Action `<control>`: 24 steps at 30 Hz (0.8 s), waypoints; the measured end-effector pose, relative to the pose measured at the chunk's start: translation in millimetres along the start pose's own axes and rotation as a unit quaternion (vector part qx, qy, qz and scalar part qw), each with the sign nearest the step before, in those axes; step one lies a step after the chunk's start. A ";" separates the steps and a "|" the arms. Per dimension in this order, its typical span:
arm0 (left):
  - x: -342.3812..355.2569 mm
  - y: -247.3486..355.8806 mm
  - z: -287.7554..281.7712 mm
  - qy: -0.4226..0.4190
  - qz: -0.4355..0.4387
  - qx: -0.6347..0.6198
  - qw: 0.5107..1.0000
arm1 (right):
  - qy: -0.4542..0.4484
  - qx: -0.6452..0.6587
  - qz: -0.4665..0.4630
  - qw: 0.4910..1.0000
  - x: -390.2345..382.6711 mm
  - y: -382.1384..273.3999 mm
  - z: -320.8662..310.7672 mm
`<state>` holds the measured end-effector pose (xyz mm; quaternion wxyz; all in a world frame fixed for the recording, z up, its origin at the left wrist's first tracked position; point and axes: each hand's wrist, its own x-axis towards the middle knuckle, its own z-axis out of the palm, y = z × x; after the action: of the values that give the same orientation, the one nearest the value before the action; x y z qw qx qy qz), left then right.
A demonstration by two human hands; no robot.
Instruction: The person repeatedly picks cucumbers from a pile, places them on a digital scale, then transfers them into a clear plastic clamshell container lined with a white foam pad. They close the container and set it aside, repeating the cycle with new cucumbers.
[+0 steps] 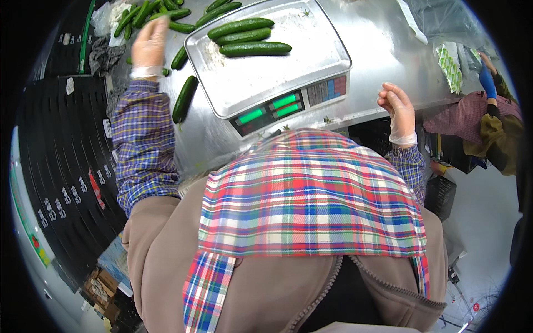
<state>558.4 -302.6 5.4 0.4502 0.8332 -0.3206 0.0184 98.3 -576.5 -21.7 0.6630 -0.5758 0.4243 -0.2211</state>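
Observation:
My left hand (149, 49), in a clear glove, reaches over the left of the steel table, just beside a pile of cucumbers (145, 12). Its fingers point forward, with no cucumber visibly in its grasp. My right hand (397, 111), also gloved, hovers right of the weighing scale (266, 89). Its fingers are loosely bent with nothing between them. Three cucumbers (244, 36) lie side by side on the scale's metal pan. One single cucumber (185, 100) rests on the table by the pan's left edge, and a shorter-looking one (179, 57) lies behind it.
Stacked black crates (61, 144) stand along the left. Grey cloth (105, 55) and clear plastic lie at the table's left edge. Green-and-white printed sheets (449, 69) and plastic bags lie at the right, where another person's blue-gloved hand (487, 82) works. A dark basket (442, 197) sits below.

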 end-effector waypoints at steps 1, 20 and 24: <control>-3.1 -1.6 -13.4 0.030 -0.009 -0.009 0.999 | -0.003 0.008 -0.001 1.000 2.0 3.2 -6.1; -49.3 56.3 30.8 -0.175 0.128 0.123 0.968 | -0.077 -0.021 -0.118 0.990 101.7 -59.4 31.3; -20.1 63.2 48.7 -0.194 -0.021 0.022 0.981 | -0.098 0.009 -0.146 0.984 116.5 -69.1 31.4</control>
<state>495.1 -353.9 16.7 0.3615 0.8371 -0.3839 -0.1457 200.6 -666.0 7.4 0.6670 -0.6443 0.2666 -0.2624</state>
